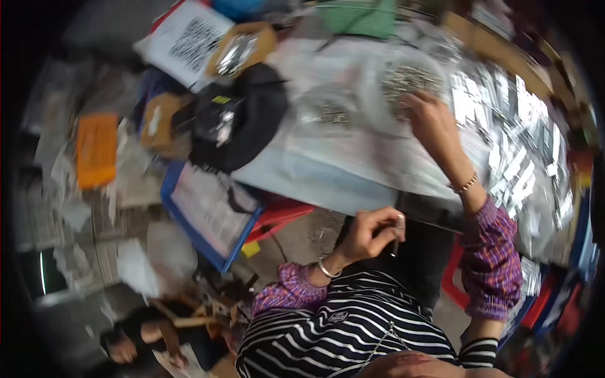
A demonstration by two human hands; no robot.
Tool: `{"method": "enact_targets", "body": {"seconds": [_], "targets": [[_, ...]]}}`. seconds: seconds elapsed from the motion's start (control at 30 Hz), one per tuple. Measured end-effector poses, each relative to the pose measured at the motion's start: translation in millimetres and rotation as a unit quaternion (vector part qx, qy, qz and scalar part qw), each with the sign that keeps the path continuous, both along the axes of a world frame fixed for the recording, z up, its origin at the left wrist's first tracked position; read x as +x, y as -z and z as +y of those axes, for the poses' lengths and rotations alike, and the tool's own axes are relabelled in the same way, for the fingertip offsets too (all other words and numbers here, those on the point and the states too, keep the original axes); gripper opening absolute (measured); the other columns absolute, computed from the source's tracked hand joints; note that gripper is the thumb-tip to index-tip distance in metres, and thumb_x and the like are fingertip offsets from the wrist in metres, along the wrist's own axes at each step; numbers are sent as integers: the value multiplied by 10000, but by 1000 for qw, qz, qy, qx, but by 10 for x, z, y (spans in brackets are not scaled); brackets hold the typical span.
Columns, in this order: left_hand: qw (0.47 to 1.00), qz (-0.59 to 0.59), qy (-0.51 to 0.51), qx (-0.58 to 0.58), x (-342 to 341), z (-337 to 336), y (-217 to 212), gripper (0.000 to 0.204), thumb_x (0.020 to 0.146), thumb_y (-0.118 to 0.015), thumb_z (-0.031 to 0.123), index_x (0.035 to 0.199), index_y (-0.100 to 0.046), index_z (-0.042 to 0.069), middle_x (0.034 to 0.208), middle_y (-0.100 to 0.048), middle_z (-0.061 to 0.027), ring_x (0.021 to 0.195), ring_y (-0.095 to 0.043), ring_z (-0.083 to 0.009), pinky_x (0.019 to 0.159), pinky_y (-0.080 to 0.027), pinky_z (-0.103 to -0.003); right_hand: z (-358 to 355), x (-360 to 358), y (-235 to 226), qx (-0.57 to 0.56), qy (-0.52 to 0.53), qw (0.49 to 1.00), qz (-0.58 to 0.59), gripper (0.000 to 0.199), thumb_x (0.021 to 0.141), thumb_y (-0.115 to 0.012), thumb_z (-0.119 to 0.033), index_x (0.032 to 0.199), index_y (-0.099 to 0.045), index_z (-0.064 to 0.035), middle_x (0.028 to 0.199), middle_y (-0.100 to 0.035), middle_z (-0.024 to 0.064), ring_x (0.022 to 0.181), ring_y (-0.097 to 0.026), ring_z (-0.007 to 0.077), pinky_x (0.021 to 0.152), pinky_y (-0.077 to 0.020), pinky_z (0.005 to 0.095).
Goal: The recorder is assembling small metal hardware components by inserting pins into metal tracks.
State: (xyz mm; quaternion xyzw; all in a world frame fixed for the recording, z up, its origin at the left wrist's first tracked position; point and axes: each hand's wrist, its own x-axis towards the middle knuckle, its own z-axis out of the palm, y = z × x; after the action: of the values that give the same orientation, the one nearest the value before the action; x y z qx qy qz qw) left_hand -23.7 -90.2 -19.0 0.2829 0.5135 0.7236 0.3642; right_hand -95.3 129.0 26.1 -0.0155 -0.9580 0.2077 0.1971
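Note:
My left hand (373, 235) is held in front of my lap, close to the table's near edge. Its thumb and fingers pinch a small shiny metal piece (395, 249), whose exact kind does not show. My right hand (432, 121) reaches across the table into a clear plastic tub (372, 94). Its fingertips are closed together among many small metal parts (409, 80); whatever they grip is hidden and blurred. Left of that tub stands a smaller clear container (305, 118) with more small metal parts (334, 114) inside.
Shiny metal strips (513, 132) cover the table's right side. To the left lie a black cap-like item (265, 123), a cardboard box (257, 55) of metal pieces and a printed code sheet (189, 41). A blue-framed board (214, 217) leans nearby. Another person (157, 334) sits lower left.

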Motion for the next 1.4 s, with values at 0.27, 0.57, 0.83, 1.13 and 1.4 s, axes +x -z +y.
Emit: {"method": "enact_targets", "body": {"seconds": [0.27, 0.57, 0.83, 1.13, 1.4], "targets": [[999, 17, -42, -15, -25, -84, 0, 74, 851, -535, 22, 893, -539, -38, 732, -595, -70, 678, -597, -111, 627, -473, -227, -137, -117, 102, -5, -20, 998, 60, 84, 746, -622, -31, 827, -640, -42, 769, -612, 95, 587, -603, 259, 535, -472, 336], [999, 24, -45, -14, -55, -45, -14, 90, 854, -543, 42, 896, -545, -38, 740, -603, -71, 682, -607, -118, 629, -480, -232, 146, 202, -137, -406, 98, 904, -88, 70, 775, -617, -3, 772, -559, 36, 732, -648, 138, 656, -641, 148, 609, -538, 246], [997, 39, -62, -13, -21, -26, -77, 76, 842, -543, 27, 884, -547, -36, 747, -604, -68, 697, -618, -121, 627, -485, -232, -58, 1157, -436, -601, 68, 784, -138, 149, 783, -578, 7, 933, -567, 8, 706, -590, 65, 582, -600, 139, 519, -499, 239], [991, 113, -73, 15, 71, 4, -161, 82, 832, -564, 35, 882, -549, -29, 718, -605, -55, 672, -619, -110, 621, -484, -232, -500, 2030, -192, -637, 83, 733, -222, 177, 831, -557, 22, 1004, -594, 24, 781, -592, 41, 625, -585, 119, 547, -474, 223], [990, 126, -65, 20, 225, -60, -215, 80, 849, -562, 54, 869, -554, -24, 716, -601, -50, 679, -602, -98, 632, -474, -226, -801, 2337, -76, -673, 92, 705, -205, 151, 779, -633, 17, 919, -579, 28, 757, -628, 72, 600, -587, 109, 511, -483, 212]]}}
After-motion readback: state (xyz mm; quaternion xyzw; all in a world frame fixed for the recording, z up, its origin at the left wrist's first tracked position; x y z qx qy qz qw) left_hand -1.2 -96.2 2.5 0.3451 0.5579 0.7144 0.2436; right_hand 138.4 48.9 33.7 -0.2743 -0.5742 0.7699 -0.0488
